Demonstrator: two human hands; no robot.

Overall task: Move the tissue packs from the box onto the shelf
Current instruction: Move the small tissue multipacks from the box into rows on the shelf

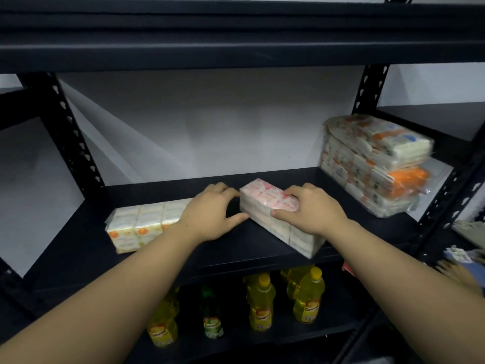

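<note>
Two hands meet at the pink pack (273, 214), which lies aslant on the dark shelf (236, 248), its near end just over the front edge. The right hand (313, 210) covers the pack's right side, fingers curled over the top and thumb pressed on its near face. The left hand (212, 208) touches its left end, fingers bent, thumb spread toward it; it hides the right end of the orange pack (141, 227) to the left. Far right sits a blurred stack (375, 164) of packs. Below, yellow bottles (283, 298) stand, partly hidden by the shelf.
</note>
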